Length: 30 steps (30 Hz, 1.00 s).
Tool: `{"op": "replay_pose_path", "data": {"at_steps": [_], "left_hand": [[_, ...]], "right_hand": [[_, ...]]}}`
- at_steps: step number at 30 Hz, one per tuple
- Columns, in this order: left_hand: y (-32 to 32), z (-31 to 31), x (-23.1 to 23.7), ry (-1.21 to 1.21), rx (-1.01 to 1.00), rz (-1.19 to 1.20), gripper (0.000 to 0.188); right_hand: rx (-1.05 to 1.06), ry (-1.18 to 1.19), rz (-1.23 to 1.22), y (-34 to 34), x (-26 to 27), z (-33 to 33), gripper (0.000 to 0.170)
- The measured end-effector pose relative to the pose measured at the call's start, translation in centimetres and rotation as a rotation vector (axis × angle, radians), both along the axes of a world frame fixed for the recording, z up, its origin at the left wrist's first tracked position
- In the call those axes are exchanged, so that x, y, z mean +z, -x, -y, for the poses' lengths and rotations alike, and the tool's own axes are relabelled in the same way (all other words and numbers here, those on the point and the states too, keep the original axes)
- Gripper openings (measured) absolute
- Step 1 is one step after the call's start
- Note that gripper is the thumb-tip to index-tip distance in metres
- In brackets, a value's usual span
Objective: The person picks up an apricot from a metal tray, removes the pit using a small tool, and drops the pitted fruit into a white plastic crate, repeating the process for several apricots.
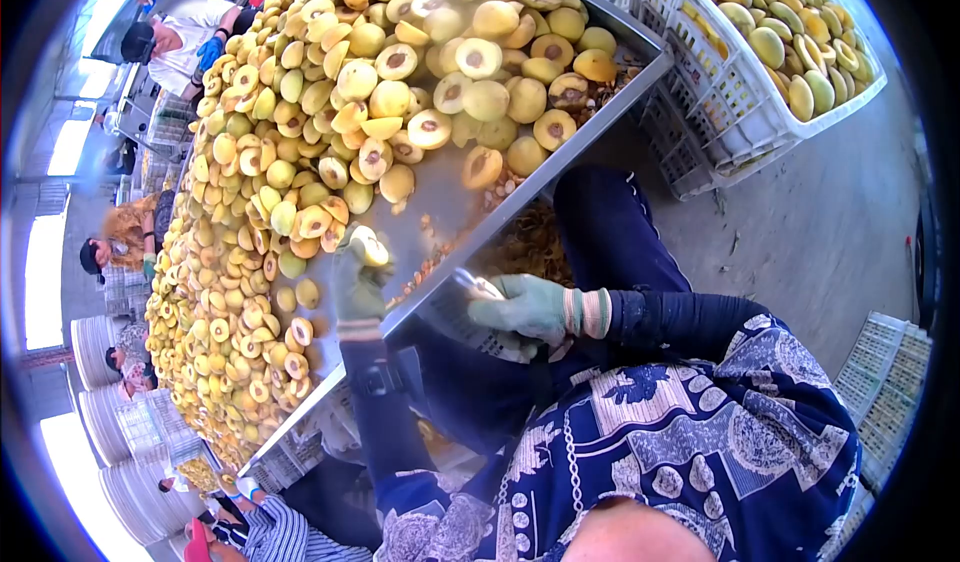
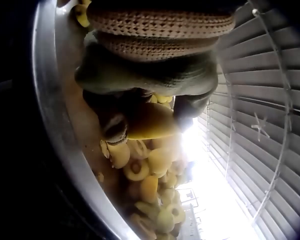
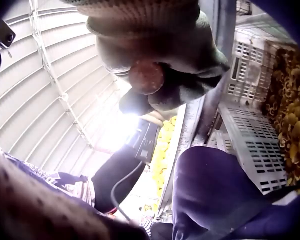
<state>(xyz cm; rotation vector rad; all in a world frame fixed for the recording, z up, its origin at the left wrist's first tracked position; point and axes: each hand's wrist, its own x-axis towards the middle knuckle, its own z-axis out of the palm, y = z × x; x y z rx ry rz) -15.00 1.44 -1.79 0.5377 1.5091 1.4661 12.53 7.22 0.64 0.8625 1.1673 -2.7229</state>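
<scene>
My gloved left hand [image 1: 356, 287] holds a yellow peach half [image 1: 372, 246] over the near edge of the metal table [image 1: 440, 187]. In the left wrist view, thumb and fingers grip this peach half [image 2: 152, 121] from both sides. My gloved right hand [image 1: 530, 307], a little nearer my body, is curled round a small hand tool [image 1: 466, 278] with a shiny metal tip. The round end of its handle [image 3: 146, 77] shows in the right wrist view; the fist hides the rest. A large heap of peach halves [image 1: 300, 112], many with brown stone hollows, covers the table.
A raised metal rim [image 1: 560, 167] borders the table. White plastic crates [image 1: 720, 112] filled with peach halves stand at the right. Below the rim, a crate holds brownish scraps [image 3: 290, 115]. Other people [image 1: 185, 47] are along the far side, by stacked white baskets [image 1: 95, 352].
</scene>
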Motion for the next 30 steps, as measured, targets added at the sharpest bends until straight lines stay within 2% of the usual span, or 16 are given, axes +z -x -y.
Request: {"op": "replay_pose_path", "data": {"at_steps": [2,5,6,7,8,11,15,17,19,20,22,23,25,27,29,30], "left_hand": [[-3.3,2.1,1.7,-0.275,0.005,0.355,0.058],[-7.8,3.9,3.1,-0.421,-0.056,0.493,0.066],[-9.2,4.1,3.3,-0.417,0.013,0.544,0.067],[-10.3,4.2,3.6,-0.425,-0.068,0.536,0.066],[-11.6,4.3,3.9,-0.414,-0.011,0.478,0.065],[-14.0,4.6,3.8,-0.429,0.069,0.390,0.062],[-15.9,4.9,3.5,-0.459,0.179,0.222,0.056],[-16.1,5.2,3.0,-0.506,0.158,0.186,0.056],[-16.4,5.5,3.0,-0.474,0.175,-0.061,0.054],[-16.5,5.6,2.9,-0.478,0.174,-0.062,0.054],[-16.8,6.0,2.8,-0.435,0.186,-0.455,0.052],[-16.7,6.2,2.8,-0.435,0.190,-0.457,0.052],[-16.2,6.4,2.8,-0.502,0.183,0.025,0.052],[-16.4,6.4,2.5,-0.511,0.206,-0.019,0.051],[-16.7,6.5,2.4,-0.520,0.235,-0.063,0.051],[-16.8,6.5,2.7,-0.515,0.243,-0.066,0.051]], "right_hand": [[0.020,-0.222,0.031,0.2,1.7,-0.1,0.027],[0.055,-0.407,0.037,0.9,2.4,0.7,0.031],[0.048,-0.601,0.021,1.1,2.0,1.1,0.033],[0.041,-0.795,0.006,1.1,2.5,1.3,0.036],[0.021,-0.888,-0.031,0.3,3.5,1.5,0.041],[-0.065,-1.017,-0.049,0.3,1.4,2.9,0.043],[-0.069,-1.080,-0.021,-1.1,2.6,3.5,0.043],[-0.119,-1.095,-0.053,-1.2,2.3,4.0,0.041],[-0.028,-1.151,-0.003,-1.2,2.7,3.8,0.039],[0.068,-1.199,0.046,-1.1,2.8,3.7,0.038],[0.049,-1.220,-0.010,-1.1,2.1,4.1,0.037],[0.030,-1.237,-0.063,-1.0,1.6,4.3,0.035],[0.036,-1.188,-0.093,-0.9,1.2,4.5,0.036],[0.040,-1.139,-0.122,-0.9,1.6,4.6,0.036],[0.270,-0.742,0.015,-0.9,3.2,4.6,0.037],[0.270,-0.743,0.015,-1.0,3.3,4.7,0.037]]}}
